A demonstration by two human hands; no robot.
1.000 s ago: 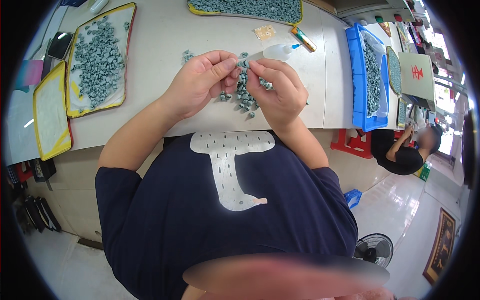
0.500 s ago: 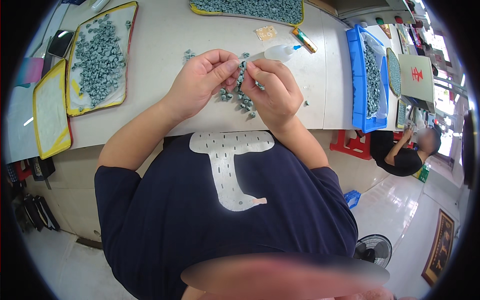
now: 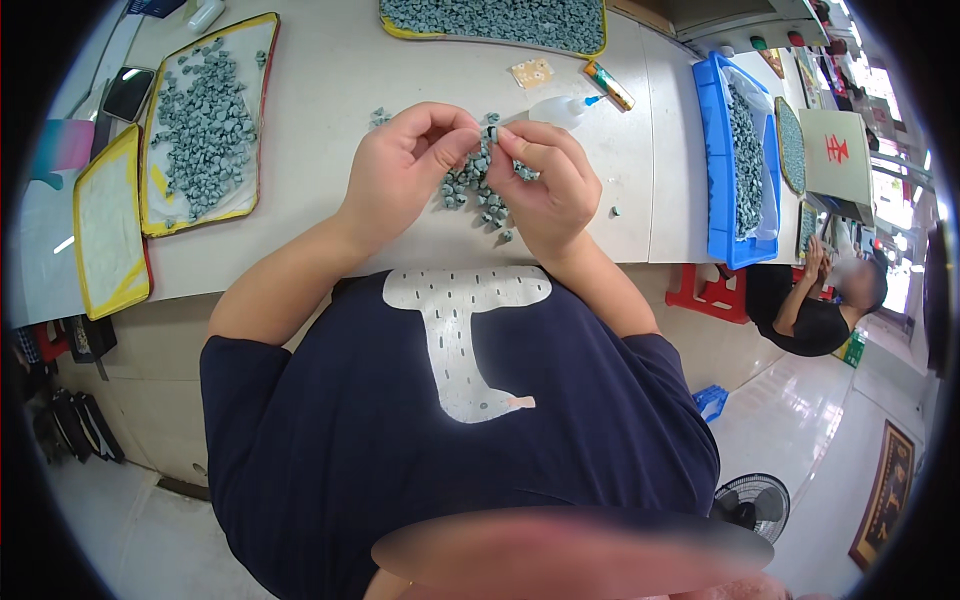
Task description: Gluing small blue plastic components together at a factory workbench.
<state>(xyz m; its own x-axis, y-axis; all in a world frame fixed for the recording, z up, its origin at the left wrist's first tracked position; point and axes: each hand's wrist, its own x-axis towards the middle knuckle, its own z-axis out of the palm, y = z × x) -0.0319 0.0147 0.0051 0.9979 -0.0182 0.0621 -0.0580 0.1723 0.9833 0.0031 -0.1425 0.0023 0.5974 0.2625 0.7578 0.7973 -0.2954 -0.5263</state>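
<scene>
My left hand [image 3: 405, 165] and my right hand [image 3: 548, 185] meet over the white table [image 3: 330, 100], fingertips pinched together on a small grey-green part [image 3: 489, 137]. Both hands appear to grip it; which hand bears it I cannot tell. Under the hands lies a loose heap of the same small grey-green parts [image 3: 470, 190]. A few strays lie beside the heap.
A yellow-rimmed tray [image 3: 255, 110] at the left holds several grey parts; an empty yellow-rimmed tray [image 3: 100, 240] lies beside it. Another filled tray [image 3: 500, 18] is at the far edge. A small squeeze bottle [image 3: 560, 108], a blue bin [image 3: 715, 150] and a seated person [image 3: 810, 300] are to the right.
The hands stay pinched together over the heap; fingers shifted only slightly. The view has drifted a little.
</scene>
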